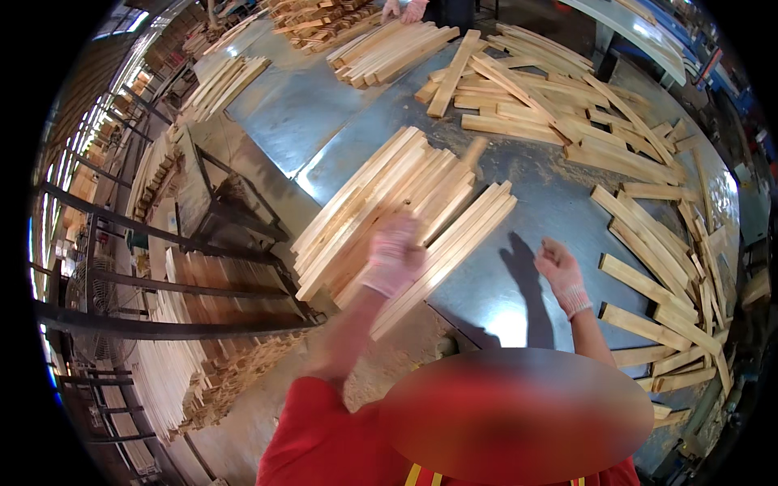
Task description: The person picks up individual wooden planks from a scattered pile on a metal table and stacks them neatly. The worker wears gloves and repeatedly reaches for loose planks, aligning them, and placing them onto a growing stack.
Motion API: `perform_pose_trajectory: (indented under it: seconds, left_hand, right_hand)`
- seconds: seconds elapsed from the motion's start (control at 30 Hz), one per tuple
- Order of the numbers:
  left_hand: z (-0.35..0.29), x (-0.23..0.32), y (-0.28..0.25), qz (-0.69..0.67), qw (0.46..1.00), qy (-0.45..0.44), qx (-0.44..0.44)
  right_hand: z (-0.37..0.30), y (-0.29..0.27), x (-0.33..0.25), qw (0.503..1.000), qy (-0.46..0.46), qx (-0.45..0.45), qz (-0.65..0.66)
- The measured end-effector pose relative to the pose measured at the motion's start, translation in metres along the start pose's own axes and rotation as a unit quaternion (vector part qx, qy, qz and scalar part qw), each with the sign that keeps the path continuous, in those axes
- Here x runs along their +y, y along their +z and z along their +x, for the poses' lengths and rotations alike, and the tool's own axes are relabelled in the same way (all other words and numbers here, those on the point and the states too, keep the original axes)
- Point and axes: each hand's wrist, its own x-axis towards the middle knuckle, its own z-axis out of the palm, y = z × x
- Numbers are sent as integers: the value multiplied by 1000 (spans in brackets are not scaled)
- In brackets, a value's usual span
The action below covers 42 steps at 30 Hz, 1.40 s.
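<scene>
My left hand (397, 249), in a pale knit glove and blurred by motion, is over a bundle of wooden strips (365, 198) laid side by side on the metal table. Its fingers seem closed on one wooden strip, whose far end (475, 151) is smeared and sticks out past the others. A narrower row of strips (474, 235) lies just right of that hand. My right hand (559, 271), also gloved, hovers over the bare metal with its fingers curled and nothing visible in them; its shadow falls on the table to its left.
Loose strips (648, 275) lie scattered along the right side, with a jumbled heap (551, 97) at the far right. Another person's gloved hands (405, 10) are by a far stack (393, 53). At the left, a dark metal frame (162, 235) stands beside stacked boards (231, 296).
</scene>
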Motion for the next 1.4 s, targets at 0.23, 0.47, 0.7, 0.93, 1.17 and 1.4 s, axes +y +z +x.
perform_pose_trajectory:
  seconds: [0.23, 0.47, 0.7, 0.93, 1.17, 1.4]
  left_hand:
    - [-18, -113, -53, 86, 980, -131, -120]
    - [-17, -36, -57, 276, 934, -166, -153]
    - [-31, 161, 49, -188, 968, -8, -166]
    - [-39, 281, 98, 15, 920, 199, -337]
    - [-63, 202, 47, -51, 870, 9, -490]
    - [-160, 119, 14, -529, 638, -413, -378]
  right_hand:
    - [-104, -91, 163, 987, 87, 133, -18]
    - [-133, -210, 126, 831, 102, 154, -525]
    - [-97, -234, 116, 841, -32, -30, -539]
    - [-30, -271, 90, 850, -37, 63, -521]
    - [-9, -304, 66, 801, 43, 42, -595]
    - [-10, -216, -41, 832, -66, 233, -499]
